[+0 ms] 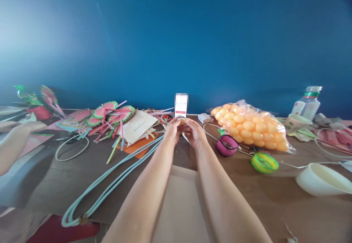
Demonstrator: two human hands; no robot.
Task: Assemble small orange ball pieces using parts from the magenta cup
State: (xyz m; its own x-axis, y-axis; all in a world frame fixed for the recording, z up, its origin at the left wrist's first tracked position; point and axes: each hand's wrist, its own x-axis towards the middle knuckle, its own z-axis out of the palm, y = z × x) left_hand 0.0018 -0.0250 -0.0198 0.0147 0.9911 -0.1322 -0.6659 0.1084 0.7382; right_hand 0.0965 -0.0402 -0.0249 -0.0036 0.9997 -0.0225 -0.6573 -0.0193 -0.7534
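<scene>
Both my arms reach forward over a brown table point(247, 195). My left hand point(172, 128) and my right hand point(194, 130) meet at the table's middle, fingers pinched together around a small yellowish object point(182, 120) that is too small to name. Just behind the hands stands a white card point(181, 105) with a red stripe. A thin pale strip runs down from between the hands.
Pink-and-green paper fans point(112, 113) and papers lie at the left, with light-blue tubing loops point(110, 180) in front. To the right are a bag of orange balls point(250, 125), a magenta pouch point(227, 144), a green ring point(264, 162), a white bowl point(320, 179) and a bottle point(309, 102). Another person's arm point(13, 140) is at far left.
</scene>
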